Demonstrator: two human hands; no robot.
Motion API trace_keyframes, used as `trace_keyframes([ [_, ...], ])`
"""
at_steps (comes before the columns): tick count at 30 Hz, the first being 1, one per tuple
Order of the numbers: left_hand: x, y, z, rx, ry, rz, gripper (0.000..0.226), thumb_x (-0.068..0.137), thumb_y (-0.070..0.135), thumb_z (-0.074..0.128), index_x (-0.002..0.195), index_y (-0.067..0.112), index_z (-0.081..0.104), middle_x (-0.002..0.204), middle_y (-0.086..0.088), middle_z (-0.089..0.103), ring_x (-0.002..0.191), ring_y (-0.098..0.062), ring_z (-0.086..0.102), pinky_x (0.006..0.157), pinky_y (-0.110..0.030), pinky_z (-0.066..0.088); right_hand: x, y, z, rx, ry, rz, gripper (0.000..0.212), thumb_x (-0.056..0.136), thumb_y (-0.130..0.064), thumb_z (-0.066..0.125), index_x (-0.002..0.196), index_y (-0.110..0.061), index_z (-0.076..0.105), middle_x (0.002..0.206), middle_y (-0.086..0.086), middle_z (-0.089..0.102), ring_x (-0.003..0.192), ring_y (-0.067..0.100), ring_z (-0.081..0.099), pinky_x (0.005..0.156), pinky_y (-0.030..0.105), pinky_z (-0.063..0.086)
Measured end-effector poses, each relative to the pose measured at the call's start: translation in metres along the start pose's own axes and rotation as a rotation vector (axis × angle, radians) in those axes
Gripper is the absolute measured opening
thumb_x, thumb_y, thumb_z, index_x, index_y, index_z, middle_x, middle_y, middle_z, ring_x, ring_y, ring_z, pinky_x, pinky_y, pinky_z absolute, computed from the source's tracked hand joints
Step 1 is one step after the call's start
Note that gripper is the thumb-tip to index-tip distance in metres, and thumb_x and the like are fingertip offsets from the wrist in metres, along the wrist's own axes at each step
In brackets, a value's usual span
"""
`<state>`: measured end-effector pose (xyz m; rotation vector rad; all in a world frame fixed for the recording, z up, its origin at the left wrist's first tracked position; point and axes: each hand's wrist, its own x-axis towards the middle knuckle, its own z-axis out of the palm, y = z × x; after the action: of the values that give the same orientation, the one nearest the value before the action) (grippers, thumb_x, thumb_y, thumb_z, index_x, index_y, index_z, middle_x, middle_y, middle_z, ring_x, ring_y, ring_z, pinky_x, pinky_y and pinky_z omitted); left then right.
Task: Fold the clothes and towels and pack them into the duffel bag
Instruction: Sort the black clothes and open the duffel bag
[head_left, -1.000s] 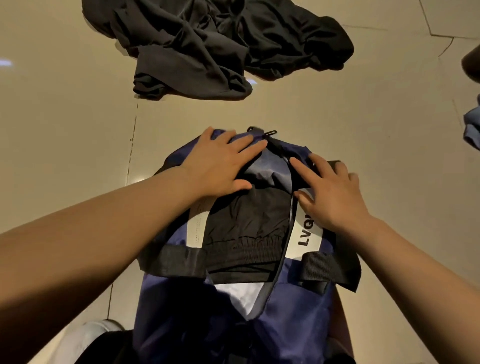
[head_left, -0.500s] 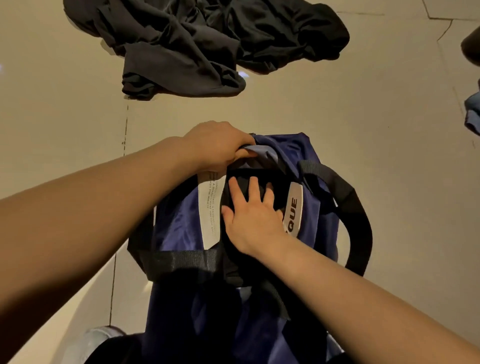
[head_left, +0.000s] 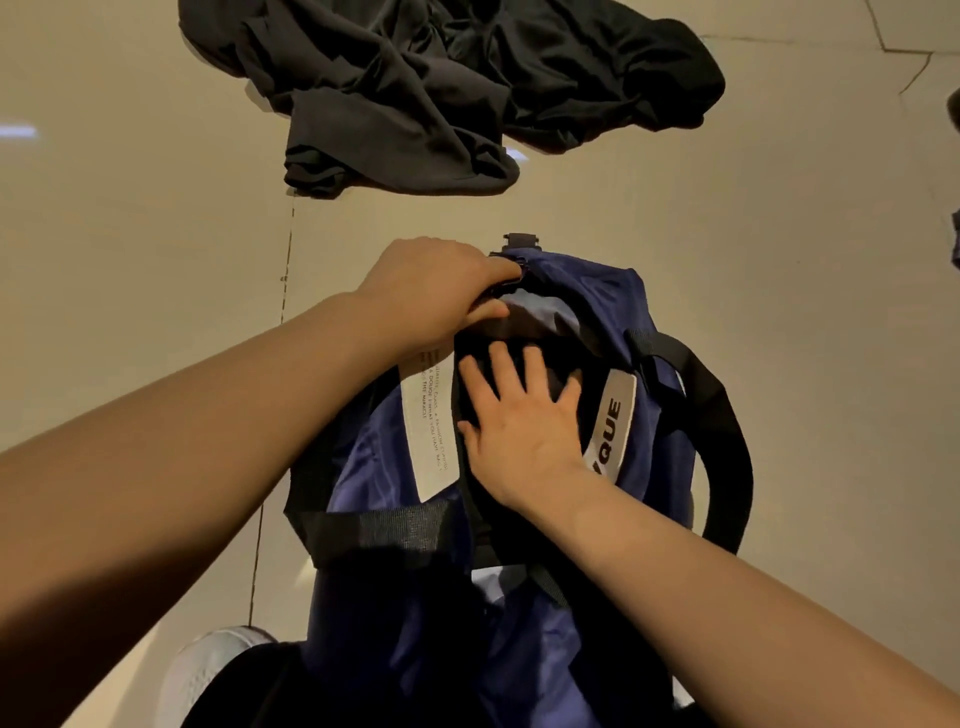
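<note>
- The right hand (head_left: 519, 415) comes in from 5 o'clock on a bare forearm, palm down, fingers straight and slightly spread, pressing flat on the dark garment (head_left: 550, 345) inside the bag's mouth.
- The left hand (head_left: 431, 291) reaches in from 8 o'clock, fingers curled over the far left edge of the opening, gripping the fabric rim beside the zipper end; its thumb lies along the rim at the pale lining.
- The navy duffel bag (head_left: 644, 322) lies on the floor at the centre of view, its length running from 12 to 6 o'clock, mouth open between the two hands.
- A white label strip (head_left: 428, 431) with small print runs along the left lip; another white strip reading "QUE" (head_left: 613, 426) runs along the right.
- Black webbing handles (head_left: 722, 431) loop out at 3 o'clock and cross the bag at 7 o'clock.
- A crumpled heap of dark clothes (head_left: 441, 78) lies at 12 o'clock on the pale tiled floor (head_left: 130, 260), well apart from the bag.
</note>
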<state>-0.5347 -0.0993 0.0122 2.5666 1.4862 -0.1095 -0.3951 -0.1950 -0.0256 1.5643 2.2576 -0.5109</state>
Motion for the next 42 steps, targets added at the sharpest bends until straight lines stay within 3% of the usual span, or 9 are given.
trace_keyframes([
  [7,-0.059,-0.026,0.048,0.037,-0.158,-0.123,0.079,0.087,0.044,0.061,0.153,0.023,0.022,0.159,-0.001,0.022,0.133,-0.035,0.039,0.094,-0.05,0.044,0.012,0.005,0.01,0.01,-0.139,-0.157,0.06,0.101,-0.048,0.023,0.152,-0.034,-0.005,0.16,-0.006,-0.004,0.146,0.022,-0.005,0.105,0.073,0.007],
  [14,-0.041,-0.019,0.042,0.0,-0.128,-0.166,0.057,0.097,0.041,0.045,0.149,0.024,0.032,0.151,-0.002,0.037,0.116,-0.036,0.054,0.082,-0.044,0.048,-0.03,-0.011,-0.003,0.1,-0.201,-0.194,0.066,0.099,-0.05,0.034,0.152,-0.035,-0.003,0.16,-0.003,-0.018,0.146,0.031,-0.014,0.109,0.068,0.007],
  [18,-0.067,-0.018,0.035,-0.206,0.061,-0.226,0.073,0.09,0.061,0.035,0.152,0.025,0.024,0.155,-0.01,0.031,0.13,-0.037,0.044,0.096,-0.053,0.045,-0.035,-0.008,0.017,-0.066,-0.323,-0.212,0.071,0.098,-0.057,0.029,0.148,-0.04,-0.018,0.154,-0.001,-0.034,0.142,0.031,-0.028,0.107,0.072,0.001],
  [23,-0.14,0.025,0.034,-0.509,0.227,-0.585,0.1,0.075,0.035,0.079,0.153,0.03,0.017,0.157,-0.01,0.017,0.138,-0.036,0.029,0.103,-0.051,0.036,-0.024,-0.009,0.014,-0.087,-0.344,-0.207,0.071,0.098,-0.06,0.026,0.148,-0.038,-0.019,0.154,0.001,-0.034,0.143,0.032,-0.027,0.109,0.071,0.006],
  [27,-0.187,0.061,0.033,-0.656,0.293,-0.785,0.099,0.068,0.025,0.085,0.148,0.027,0.028,0.135,-0.006,0.035,0.124,-0.028,0.04,0.098,-0.042,0.041,-0.057,-0.002,0.003,-0.071,-0.023,-0.247,0.071,0.089,-0.054,0.055,0.148,-0.025,0.029,0.159,0.016,0.011,0.144,0.035,0.016,0.109,0.062,0.019],
  [29,-0.197,0.067,0.031,-0.708,0.358,-0.825,0.086,0.069,0.02,0.085,0.141,0.025,0.038,0.12,0.001,0.042,0.106,-0.023,0.049,0.087,-0.038,0.045,-0.08,0.01,-0.006,-0.093,0.278,-0.234,0.057,0.074,-0.036,0.073,0.126,-0.019,0.056,0.143,0.017,0.043,0.12,0.037,0.046,0.093,0.05,0.033],
  [32,-0.203,0.07,0.022,-0.807,0.384,-0.865,0.064,0.074,0.012,0.08,0.127,0.03,0.048,0.098,0.009,0.057,0.081,-0.011,0.058,0.075,-0.031,0.049,-0.111,0.044,-0.008,-0.075,0.443,-0.037,0.053,0.067,-0.029,0.076,0.118,-0.02,0.06,0.142,0.013,0.044,0.112,0.036,0.044,0.081,0.044,0.029],
  [37,-0.204,0.063,0.008,-1.089,0.437,-0.813,0.051,0.08,-0.001,0.072,0.099,0.043,0.055,0.08,0.008,0.07,0.072,-0.002,0.063,0.073,-0.02,0.052,-0.121,0.077,-0.006,0.7,0.262,0.435,0.071,0.073,-0.001,0.069,0.135,-0.028,0.048,0.135,0.005,0.045,0.118,0.029,0.049,0.093,0.034,0.042],
  [42,-0.205,0.055,-0.025,-1.331,0.512,-0.559,0.05,0.079,-0.014,0.064,0.073,0.036,0.065,0.075,0.014,0.067,0.07,0.001,0.062,0.068,-0.011,0.05,-0.136,0.079,-0.048,1.591,0.199,0.375,0.07,0.074,0.027,0.048,0.121,-0.024,0.055,0.117,0.001,0.065,0.094,0.018,0.065,0.063,0.018,0.055],
])
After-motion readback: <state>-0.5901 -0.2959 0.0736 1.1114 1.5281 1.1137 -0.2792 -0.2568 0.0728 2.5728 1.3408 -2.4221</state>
